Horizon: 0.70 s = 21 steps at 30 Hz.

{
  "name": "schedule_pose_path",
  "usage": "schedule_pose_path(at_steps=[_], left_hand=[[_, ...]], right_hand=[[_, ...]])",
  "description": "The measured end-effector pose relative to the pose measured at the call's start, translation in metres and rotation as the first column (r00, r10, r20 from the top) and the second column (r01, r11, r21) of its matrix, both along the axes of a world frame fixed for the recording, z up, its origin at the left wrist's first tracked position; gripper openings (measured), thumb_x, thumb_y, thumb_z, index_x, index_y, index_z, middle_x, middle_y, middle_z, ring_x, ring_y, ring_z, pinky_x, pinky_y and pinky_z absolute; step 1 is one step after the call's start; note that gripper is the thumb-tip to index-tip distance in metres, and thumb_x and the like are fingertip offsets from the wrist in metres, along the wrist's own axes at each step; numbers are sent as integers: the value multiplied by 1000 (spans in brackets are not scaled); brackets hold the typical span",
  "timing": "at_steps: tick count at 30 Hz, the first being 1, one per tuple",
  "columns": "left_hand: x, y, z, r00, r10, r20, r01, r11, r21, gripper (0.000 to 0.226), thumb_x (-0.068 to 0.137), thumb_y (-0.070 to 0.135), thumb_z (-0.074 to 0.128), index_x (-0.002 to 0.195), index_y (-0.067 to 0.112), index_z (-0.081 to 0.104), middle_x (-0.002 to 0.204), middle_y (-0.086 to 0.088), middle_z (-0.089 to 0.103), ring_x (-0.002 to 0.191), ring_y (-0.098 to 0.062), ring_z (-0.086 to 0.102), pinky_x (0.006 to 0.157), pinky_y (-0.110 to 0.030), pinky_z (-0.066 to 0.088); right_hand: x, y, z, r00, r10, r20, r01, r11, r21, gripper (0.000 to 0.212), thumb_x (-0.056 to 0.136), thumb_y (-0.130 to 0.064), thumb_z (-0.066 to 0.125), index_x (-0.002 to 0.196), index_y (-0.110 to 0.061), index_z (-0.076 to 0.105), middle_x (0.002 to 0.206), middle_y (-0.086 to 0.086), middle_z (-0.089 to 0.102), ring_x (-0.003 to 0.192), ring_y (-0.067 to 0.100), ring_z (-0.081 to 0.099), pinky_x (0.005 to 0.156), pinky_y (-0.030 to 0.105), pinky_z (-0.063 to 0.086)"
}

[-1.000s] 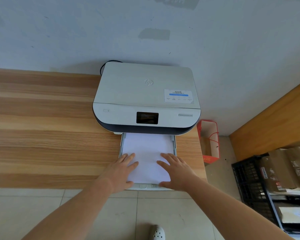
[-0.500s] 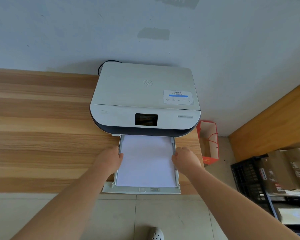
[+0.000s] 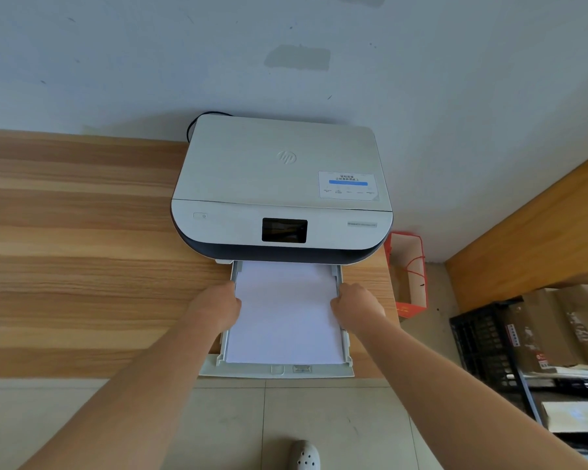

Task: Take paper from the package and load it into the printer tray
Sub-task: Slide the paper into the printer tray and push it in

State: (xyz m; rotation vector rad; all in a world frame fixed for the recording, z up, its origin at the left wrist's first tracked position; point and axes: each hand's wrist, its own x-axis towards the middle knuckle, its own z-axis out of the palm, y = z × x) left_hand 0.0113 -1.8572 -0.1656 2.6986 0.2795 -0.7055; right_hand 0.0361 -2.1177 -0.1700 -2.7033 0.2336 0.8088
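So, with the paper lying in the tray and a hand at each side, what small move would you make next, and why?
Probably push the tray straight back into the printer. The paper already lies flat between the side rails, the tray is pulled out past the table edge, and the left hand and right hand sit at its two sides, placed for an even push.

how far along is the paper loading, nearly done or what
Nearly done. Done: a white paper stack lies flat in the pulled-out tray, edges square with its walls. In hand: the left hand and right hand sit at the tray's two side rails, seemingly at the width guides. Left: the tray sticks out of the printer past the desk edge, so it needs pushing in. No paper package is in view.
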Motion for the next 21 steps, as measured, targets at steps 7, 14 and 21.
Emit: schedule_pose_path(at_steps=[7,14,21], left_hand=[[-3,3,2,999,-35,6,35,999,-20,14,97,18,40,85,17,45,74,-1,53,62,-12,47,53,-25,36],[-1,2,0,999,-39,2,39,999,-16,13,97,15,39,98,9,50,72,0,49,61,-11,45,50,-25,32],[-37,-3,0,857,-363,366,336,932,136,22,94,39,43,97,18,51,95,3,52,82,-15,48,65,-26,41]], right_hand=[[0,-3,-3,1000,18,13,-18,1000,-14,24,89,-13,37,108,-14,53,100,9,57,86,27,58,71,36,53],[-2,-2,-3,999,37,27,-36,999,-8,25,91,-15,38,111,-12,52,107,10,55,88,26,56,73,37,52],[-34,-5,10,932,298,205,-292,955,-60,37,95,-48,42,114,-17,48,112,2,51,93,19,52,76,35,52]])
